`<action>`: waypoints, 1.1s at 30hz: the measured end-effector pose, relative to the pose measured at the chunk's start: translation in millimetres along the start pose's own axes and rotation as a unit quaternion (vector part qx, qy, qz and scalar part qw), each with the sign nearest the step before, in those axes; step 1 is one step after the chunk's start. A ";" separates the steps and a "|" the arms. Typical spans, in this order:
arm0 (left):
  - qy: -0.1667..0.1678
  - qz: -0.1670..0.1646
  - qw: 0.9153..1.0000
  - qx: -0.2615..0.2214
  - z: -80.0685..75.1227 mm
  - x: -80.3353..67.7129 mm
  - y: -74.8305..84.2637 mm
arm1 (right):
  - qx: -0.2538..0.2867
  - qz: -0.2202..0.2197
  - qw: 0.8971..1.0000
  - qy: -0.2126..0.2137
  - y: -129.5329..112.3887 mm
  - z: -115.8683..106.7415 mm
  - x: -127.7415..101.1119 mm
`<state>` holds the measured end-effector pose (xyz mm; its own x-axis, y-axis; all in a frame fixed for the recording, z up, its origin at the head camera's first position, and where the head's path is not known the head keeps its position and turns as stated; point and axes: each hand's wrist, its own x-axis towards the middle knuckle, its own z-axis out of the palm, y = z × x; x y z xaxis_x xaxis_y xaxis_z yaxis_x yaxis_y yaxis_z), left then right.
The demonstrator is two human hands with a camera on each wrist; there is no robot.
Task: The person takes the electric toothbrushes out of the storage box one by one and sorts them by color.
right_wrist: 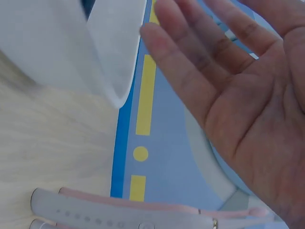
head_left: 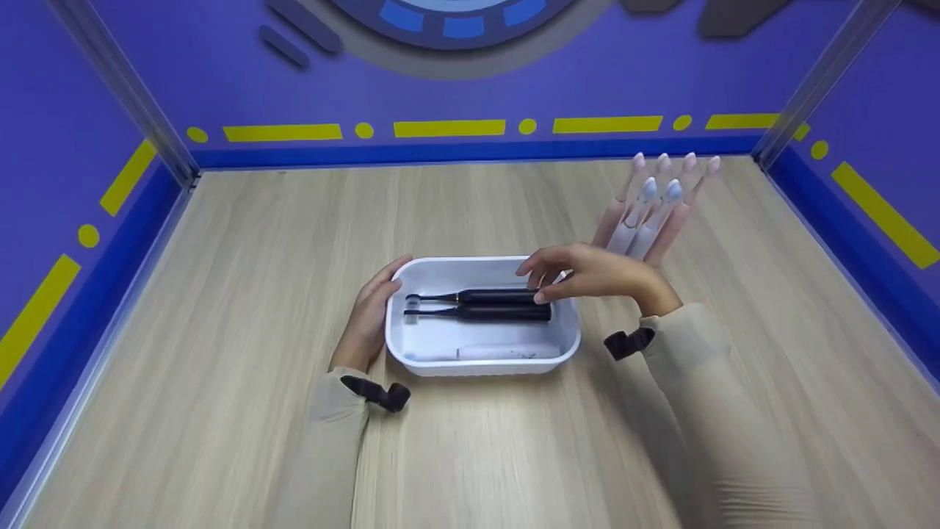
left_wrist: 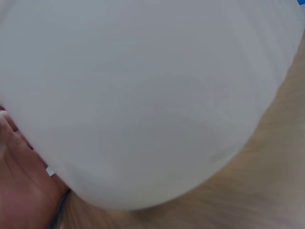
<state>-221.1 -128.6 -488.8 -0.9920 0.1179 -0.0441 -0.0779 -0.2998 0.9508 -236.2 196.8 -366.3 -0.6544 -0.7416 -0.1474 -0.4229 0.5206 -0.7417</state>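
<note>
A white plastic container (head_left: 481, 272) sits in the middle of the table. My left hand (head_left: 367, 319) holds its left end, with the thumb at the rim and the palm along the outer wall. Inside, two black electric toothbrushes (head_left: 507, 313) lie side by side, heads to the left. A white electric toothbrush (head_left: 507, 352) lies along the near wall. Over the container's right end hovers my right hand (head_left: 595, 272), fingers loosely bent and apart, the thumb tip overlapping a black handle's end. In the right wrist view that palm (right_wrist: 252, 109) shows nothing in it.
Several pink electric toothbrushes (head_left: 672, 224) and two white ones (head_left: 646, 231) stand upright behind my right hand, their lower parts partly hidden by it. Blue panels (head_left: 455, 95) with yellow marks wall in the wooden table (head_left: 294, 220) at the back and sides.
</note>
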 end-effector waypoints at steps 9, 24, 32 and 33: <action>-0.001 0.000 1.000 0.011 0.0 -1.2 0.5 | -0.031 0.016 0.998 -0.052 -10.7 3.1 14.9; -0.003 0.008 1.000 0.004 -0.3 0.4 0.8 | -0.093 0.006 0.989 -0.111 -26.8 14.5 39.5; 0.003 0.000 1.000 0.020 -0.5 0.9 0.3 | -0.097 0.044 0.986 -0.129 -27.7 22.6 52.6; 0.003 0.000 1.000 0.019 -0.4 0.8 0.2 | -0.098 0.047 0.985 -0.131 -28.0 23.2 53.6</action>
<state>-221.9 -129.0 -488.7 -0.9926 0.1121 -0.0462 -0.0745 -0.2632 0.9619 -244.9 132.6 -368.6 -0.5231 -0.7562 -0.3932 -0.4975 0.6455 -0.5796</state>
